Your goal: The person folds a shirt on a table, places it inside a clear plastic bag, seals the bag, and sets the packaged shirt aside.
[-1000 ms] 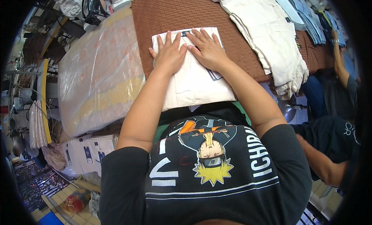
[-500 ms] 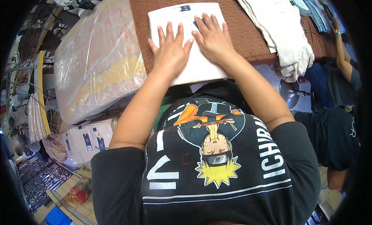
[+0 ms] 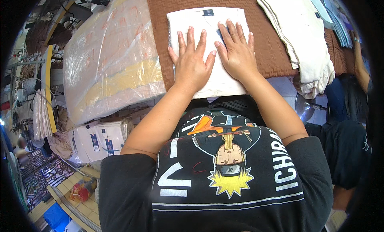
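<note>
A folded white garment (image 3: 218, 80) lies on the brown textured cloth, with a small dark neck label (image 3: 208, 13) at its far end. My left hand (image 3: 193, 66) rests palm down on its left half, fingers spread. On the right half, my right hand (image 3: 238, 56) lies flat in the same way, its fingers slightly apart. Part of a dark blue tag (image 3: 219, 33) shows beside the right index finger; the rest is under the hand. Neither hand grips anything.
A large plastic-wrapped bundle (image 3: 116, 60) adjoins the brown cloth (image 3: 266, 48) on the left. White folded garments (image 3: 296, 32) hang over the table edge at right, light blue ones (image 3: 334, 16) beyond. Tagged packed garments (image 3: 90, 142) lie lower left. Another person's arm (image 3: 361, 68) shows far right.
The whole scene has shifted right and slightly down in the picture. Both hands stay flat on the garment, in nearly the same places on it.
</note>
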`<state>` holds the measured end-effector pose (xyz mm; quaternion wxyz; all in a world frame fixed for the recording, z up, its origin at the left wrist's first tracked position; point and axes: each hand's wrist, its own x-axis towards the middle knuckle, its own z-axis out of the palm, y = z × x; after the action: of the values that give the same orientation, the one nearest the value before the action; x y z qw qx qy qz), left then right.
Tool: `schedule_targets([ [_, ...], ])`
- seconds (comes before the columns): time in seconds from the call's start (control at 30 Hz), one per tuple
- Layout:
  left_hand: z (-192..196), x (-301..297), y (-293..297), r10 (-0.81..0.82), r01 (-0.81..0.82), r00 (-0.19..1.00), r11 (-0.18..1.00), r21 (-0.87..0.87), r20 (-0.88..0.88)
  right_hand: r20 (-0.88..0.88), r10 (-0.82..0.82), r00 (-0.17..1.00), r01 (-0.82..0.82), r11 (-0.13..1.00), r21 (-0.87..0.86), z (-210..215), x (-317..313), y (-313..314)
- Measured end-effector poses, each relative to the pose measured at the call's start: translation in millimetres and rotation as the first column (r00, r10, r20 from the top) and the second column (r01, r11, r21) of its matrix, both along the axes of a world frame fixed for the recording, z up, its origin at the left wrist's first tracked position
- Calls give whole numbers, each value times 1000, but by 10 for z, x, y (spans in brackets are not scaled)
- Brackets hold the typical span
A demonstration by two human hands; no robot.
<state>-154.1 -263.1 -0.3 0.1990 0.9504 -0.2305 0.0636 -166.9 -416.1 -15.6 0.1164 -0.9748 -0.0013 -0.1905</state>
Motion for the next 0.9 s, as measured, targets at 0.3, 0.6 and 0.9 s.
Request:
schedule_targets([
  [0.3, 105, 401, 663, 31, -61, 997, 838, -542, -64, 77, 75, 994, -108, 686, 720, 434, -49, -596],
  [0.6, 101, 480, 941, 33, -381, 749, 839, -389, -662, -631, 110, 768, 548, 397, 736, 579, -768, -890],
  [0.9, 39, 569, 839, 23, -307, 822, 859, -409, -570, -444, 166, 881, 420, 161, 893, 517, -726, -611],
])
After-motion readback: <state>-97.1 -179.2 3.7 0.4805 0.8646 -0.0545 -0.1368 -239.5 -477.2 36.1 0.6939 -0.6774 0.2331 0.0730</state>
